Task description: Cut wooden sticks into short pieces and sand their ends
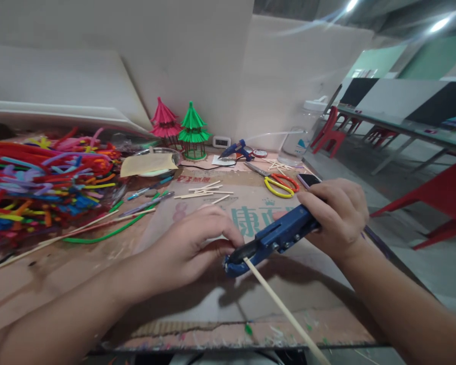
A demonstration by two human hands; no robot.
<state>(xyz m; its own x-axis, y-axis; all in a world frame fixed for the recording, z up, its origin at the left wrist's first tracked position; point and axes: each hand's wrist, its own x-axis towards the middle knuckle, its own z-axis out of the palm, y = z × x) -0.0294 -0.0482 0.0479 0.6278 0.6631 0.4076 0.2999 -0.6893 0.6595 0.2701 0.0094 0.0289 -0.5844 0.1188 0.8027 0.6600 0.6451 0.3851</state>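
My right hand (336, 215) is wrapped round the handles of a blue cutting tool (285, 230), whose jaws point left and down. A thin wooden stick (281, 306) runs from between the jaws toward the bottom edge of the view. My left hand (209, 238) is at the tip of the jaws, its thumb and forefinger pinched together; the jaws hide what they hold, if anything. Beyond the hands, several short cut sticks (203, 191) lie on a printed sheet (197, 208) over the cardboard.
Colourful pipe cleaners (41, 187) are heaped at left. Red (163, 121) and green (193, 132) pagoda models, a blue glue gun (235, 149), scissors (279, 183), a phone (308, 180) and a clear jug (294, 144) stand or lie behind. Red chairs (433, 197) are at right.
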